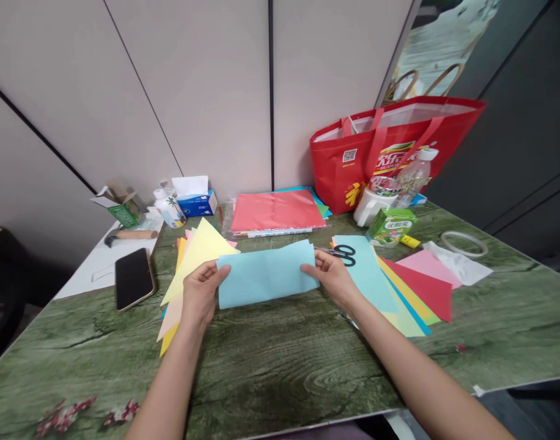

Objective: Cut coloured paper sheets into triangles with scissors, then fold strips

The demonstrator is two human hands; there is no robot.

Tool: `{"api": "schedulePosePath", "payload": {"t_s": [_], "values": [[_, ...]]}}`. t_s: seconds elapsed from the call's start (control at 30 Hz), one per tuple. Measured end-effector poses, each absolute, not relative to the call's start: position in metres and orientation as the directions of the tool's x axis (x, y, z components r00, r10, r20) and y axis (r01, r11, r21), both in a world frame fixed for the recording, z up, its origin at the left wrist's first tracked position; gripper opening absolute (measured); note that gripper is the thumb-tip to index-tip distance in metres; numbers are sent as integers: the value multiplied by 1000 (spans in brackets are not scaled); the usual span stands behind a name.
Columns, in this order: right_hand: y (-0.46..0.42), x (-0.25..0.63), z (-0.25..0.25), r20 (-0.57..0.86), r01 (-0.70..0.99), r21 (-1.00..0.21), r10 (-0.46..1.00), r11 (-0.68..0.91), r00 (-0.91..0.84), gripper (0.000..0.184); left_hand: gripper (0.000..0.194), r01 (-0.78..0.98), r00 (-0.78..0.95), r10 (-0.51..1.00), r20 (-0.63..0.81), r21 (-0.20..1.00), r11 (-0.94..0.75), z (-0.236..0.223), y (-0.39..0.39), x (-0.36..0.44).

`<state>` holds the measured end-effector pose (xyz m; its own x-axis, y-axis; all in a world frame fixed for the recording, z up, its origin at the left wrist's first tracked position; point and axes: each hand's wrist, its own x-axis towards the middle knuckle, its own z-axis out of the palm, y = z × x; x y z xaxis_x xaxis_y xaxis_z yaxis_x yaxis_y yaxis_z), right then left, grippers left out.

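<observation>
Held up over the table is a light blue sheet of paper (266, 275), wide and low, with what looks like a doubled upper edge. My left hand (202, 290) pinches its left end, thumb in front. At the other end my right hand (330, 275) grips it the same way, with the fingers partly behind the paper. Scissors (344, 252) with black handles lie just past my right hand on a fan of coloured sheets (367, 269). By my left hand, more coloured paper (188, 263) is spread, a pale yellow sheet on top.
A phone (134, 278) and a hammer (133, 234) lie at the left. Behind stand a tissue box (197, 203), a white bottle (170, 211) and a packet of red paper (277, 211). To the right are a red bag (339, 177), a mug (372, 205), a green carton (392, 227) and a tape roll (464, 243).
</observation>
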<state>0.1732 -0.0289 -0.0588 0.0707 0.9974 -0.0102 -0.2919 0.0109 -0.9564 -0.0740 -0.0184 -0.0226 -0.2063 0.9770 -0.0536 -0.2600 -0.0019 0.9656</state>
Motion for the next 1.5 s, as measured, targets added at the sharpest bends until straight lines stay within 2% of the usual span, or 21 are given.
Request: {"api": "schedulePosePath", "payload": {"t_s": [0.1, 0.2, 0.67, 0.83, 1.03, 1.13, 1.27, 1.5], "values": [[-30, 172, -59, -24, -295, -955, 992, 14, 122, 26, 27, -278, -214, 975, -66, 961, 4, -21, -20, -70], [-30, 171, -60, -44, -307, -952, 985, 9, 166, 24, 27, -293, -216, 972, -94, 956, 28, -19, -21, -68], [-31, 170, -61, 1, -345, -937, 988, 54, 152, 28, 27, -308, -374, 926, -57, 949, -66, -28, -17, -68], [-32, 168, -60, 37, -331, -939, 986, 90, 164, 39, 25, -307, -366, 929, -50, 949, -70, -26, -18, -67], [-31, 168, -61, 128, -245, -947, 943, 208, 306, 41, 22, -300, -324, 945, -31, 951, -72, -26, -22, -64], [-31, 168, -61, 195, -163, -950, 915, 266, 354, 33, 20, -288, -322, 947, -16, 954, -82, -27, -23, -63], [-32, 169, -63, 234, -67, -958, 893, 279, 384, 20, 18, -280, -331, 943, 9, 954, -107, -27, -24, -64], [-30, 169, -70, 239, -37, -955, 842, 293, 484, 17, 18, -268, -326, 945, 23, 956, -116, -27, -25, -64]]}}
